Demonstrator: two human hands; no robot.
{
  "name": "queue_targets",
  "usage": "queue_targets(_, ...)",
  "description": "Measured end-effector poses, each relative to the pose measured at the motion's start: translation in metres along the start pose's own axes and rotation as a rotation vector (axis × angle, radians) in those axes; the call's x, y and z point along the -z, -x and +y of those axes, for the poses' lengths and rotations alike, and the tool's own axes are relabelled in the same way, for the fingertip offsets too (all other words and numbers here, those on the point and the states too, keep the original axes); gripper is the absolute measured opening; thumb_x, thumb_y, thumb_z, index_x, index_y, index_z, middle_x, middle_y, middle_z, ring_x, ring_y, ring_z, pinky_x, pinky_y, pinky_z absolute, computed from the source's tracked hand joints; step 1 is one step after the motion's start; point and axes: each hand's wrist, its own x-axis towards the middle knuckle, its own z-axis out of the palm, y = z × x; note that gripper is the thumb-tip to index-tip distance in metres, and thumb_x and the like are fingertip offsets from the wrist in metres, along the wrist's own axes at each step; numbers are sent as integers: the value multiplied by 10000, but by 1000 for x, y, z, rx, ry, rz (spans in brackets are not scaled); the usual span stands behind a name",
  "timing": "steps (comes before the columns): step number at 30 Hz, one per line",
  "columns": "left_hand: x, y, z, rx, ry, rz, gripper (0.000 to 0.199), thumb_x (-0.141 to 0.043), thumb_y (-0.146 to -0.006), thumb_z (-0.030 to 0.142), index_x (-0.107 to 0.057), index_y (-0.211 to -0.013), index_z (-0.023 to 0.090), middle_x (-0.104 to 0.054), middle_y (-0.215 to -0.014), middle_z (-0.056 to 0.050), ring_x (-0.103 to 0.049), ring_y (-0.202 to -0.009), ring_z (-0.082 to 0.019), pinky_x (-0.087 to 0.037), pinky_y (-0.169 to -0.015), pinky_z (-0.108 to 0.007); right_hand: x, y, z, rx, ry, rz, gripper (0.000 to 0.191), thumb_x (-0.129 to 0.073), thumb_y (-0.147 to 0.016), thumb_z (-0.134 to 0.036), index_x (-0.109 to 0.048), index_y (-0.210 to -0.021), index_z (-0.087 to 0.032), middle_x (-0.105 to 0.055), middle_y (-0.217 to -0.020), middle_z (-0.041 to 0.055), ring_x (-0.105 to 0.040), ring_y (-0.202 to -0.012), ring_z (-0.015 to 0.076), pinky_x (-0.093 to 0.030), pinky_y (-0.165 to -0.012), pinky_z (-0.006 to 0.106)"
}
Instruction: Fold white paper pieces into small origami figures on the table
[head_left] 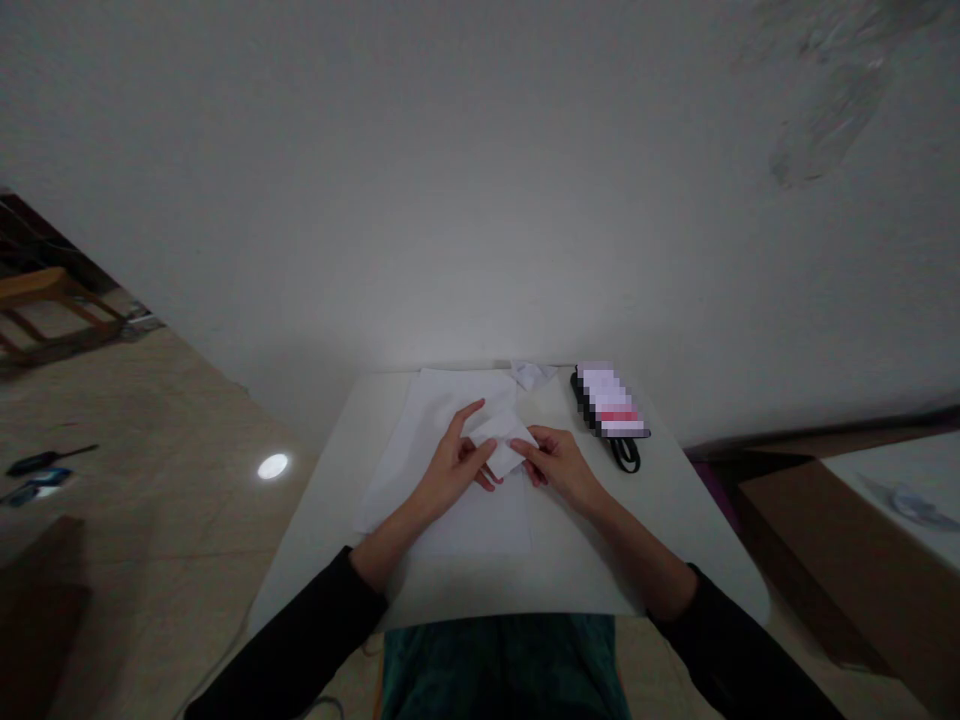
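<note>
A small folded piece of white paper [504,445] is held between both hands over the table. My left hand [455,462] grips its left side, thumb on top and index finger stretched out above. At the paper's right side, my right hand [559,462] pinches the edge between thumb and fingers. Under the hands lie white sheets of paper [427,430], spread flat over the table's left half. Another folded white paper piece [532,375] rests at the back edge, close to the wall.
The white table [592,580] stands against a grey wall [480,200]. A phone [611,400] with a blurred screen and a black strap [625,455] lies at the back right. A cardboard box [855,550] is to the right; a wooden stool [52,290] stands far left.
</note>
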Motion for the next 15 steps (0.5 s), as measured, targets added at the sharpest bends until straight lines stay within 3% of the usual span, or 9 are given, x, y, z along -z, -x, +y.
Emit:
queue_targets(2, 3, -1, 2, -39, -33, 16, 717, -667, -814, 446, -340, -1391, 173, -584, -572, 55, -633, -472, -152, -536, -432, -242, 1, 1, -2, 2, -34, -13, 339, -658, -795, -467, -617, -927, -158, -503, -421, -80, -410, -329, 74, -309, -352, 190)
queue_targets(4, 6, -2, 1, -65, -50, 30, 607, -681, -801, 437, -459, -1283, 142, -551, -541, 64, -602, -437, -135, -508, -401, -219, 1, 2, -5, 17, -63, -8, 480, -671, -792, -441, -538, -1171, -177, -527, -437, -95, -427, -324, 86, -315, -339, 184)
queue_targets(6, 8, -4, 0, -83, -48, 53, 548, -691, -792, 431, -508, -1211, 130, -553, -545, 59, -596, -439, -128, -500, -395, -211, 0, 3, -8, 37, -80, -12, 577, -662, -805, -425, -457, -1292, -192, -533, -442, -102, -427, -322, 87, -314, -334, 177)
queue_targets(12, 10, -4, -2, -135, -70, 84, 482, -686, -800, 421, -556, -1157, 125, -628, -649, 17, -584, -465, -97, -510, -423, -201, 3, 2, -10, 51, -94, -82, 596, -643, -835, -397, -445, -1359, -192, -515, -451, -105, -397, -319, 63, -298, -329, 161)
queue_targets(15, 10, -4, -5, -138, -102, 77, 417, -681, -802, 422, -611, -1094, 132, -654, -705, -2, -592, -513, -99, -521, -440, -202, 5, 1, -7, 47, -73, -137, 516, -650, -832, -404, -533, -1272, -161, -504, -439, -100, -395, -313, 54, -300, -322, 157)
